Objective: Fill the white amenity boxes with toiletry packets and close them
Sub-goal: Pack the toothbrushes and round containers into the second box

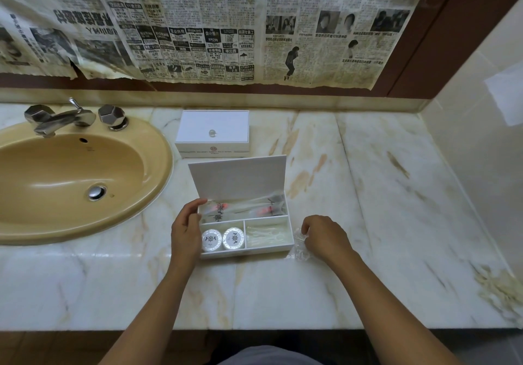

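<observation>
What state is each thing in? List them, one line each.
Near box: lid up, three compartments filled.
Far box: closed.
Left hand: grips the near box's left wall.
Right hand: pinches a clear packet on the counter.
Sink: dry, tap off.

The open box (246, 231) stands on the table (368, 195) near its front edge, lid (239, 176) raised at the rear, with the closed box (212, 134) directly behind it and the sink (70, 178) to the left of both, its tap (60, 118) at the back. Inside, long packets (243, 207) fill the rear compartment, two round packets (223, 239) the front-left one, and thin packets (267, 236) the front-right. The left hand (186, 231) holds the open box's left wall; the right hand (325, 236) pinches a plastic wrapper (298, 247) just right of it.
</observation>
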Demonstrator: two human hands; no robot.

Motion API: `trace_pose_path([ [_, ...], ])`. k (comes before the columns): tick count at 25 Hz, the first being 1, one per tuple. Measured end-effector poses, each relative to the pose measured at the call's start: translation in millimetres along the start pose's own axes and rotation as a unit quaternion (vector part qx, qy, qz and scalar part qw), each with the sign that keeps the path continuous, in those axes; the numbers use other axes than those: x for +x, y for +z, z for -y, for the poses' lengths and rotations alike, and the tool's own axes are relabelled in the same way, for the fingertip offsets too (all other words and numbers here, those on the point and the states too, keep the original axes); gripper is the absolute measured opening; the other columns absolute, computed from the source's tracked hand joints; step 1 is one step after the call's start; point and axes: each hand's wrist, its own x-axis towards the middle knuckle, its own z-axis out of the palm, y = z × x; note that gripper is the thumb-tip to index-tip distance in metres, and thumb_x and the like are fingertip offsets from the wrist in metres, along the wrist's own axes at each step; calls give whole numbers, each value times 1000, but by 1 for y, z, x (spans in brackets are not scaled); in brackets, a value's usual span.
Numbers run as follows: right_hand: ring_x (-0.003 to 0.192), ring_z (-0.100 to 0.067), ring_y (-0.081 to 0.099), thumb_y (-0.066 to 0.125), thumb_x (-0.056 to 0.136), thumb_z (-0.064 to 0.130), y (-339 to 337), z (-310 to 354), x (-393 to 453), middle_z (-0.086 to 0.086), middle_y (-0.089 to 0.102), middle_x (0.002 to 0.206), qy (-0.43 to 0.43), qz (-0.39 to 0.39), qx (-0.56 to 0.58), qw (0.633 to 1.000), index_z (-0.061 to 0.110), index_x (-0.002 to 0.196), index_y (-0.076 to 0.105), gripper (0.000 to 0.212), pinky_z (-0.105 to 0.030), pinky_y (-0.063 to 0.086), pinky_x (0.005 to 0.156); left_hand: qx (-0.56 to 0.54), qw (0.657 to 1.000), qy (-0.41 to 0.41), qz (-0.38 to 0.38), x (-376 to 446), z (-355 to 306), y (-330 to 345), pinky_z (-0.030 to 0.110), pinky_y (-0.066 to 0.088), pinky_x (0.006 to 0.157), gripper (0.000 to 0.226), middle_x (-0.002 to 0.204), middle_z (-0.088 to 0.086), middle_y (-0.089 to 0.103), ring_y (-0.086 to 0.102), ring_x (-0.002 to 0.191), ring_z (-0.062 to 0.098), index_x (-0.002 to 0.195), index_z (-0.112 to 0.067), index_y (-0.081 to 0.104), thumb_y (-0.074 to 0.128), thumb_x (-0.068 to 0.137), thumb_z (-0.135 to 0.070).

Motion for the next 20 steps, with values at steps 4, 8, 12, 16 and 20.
trace_pose_path([
  [4,86,-25,59,47,78,0,1,1,2,-5,64,101,15,-12,6,1000,14,95,65,28,-25,39,67,-5,1000,-7,-2,0,0,0,1,41,72,40,105,-5,67,57,88,-15,108,-12,67,35,92,6],
  [8,96,-21,59,57,77,3,1,1,2,-1,61,110,3,2,-2,1000,17,105,63,32,-24,41,72,-10,1000,-9,-3,-1,-1,1,0,40,70,39,105,-3,66,57,87,-16,108,-8,67,35,93,7],
  [12,100,-25,59,51,81,-2,2,2,1,-6,61,112,8,-7,5,1000,11,108,63,33,-28,45,79,-10,1000,-12,-1,-2,-3,2,0,41,67,39,102,-6,66,58,85,-15,107,-10,66,34,93,7],
  [16,94,-26,61,47,82,-2,3,3,2,-7,64,106,15,-31,11,999,9,101,65,28,-29,47,77,-10,1000,-11,-4,-2,-3,1,0,41,68,39,105,-3,65,57,85,-17,108,-8,67,34,93,7],
  [20,88,-25,60,43,85,0,0,3,0,-5,65,102,18,-61,18,998,12,100,62,28,-28,42,69,-5,1000,-9,-6,-1,-3,1,0,41,68,39,106,0,65,57,85,-16,107,-11,66,34,93,7],
])
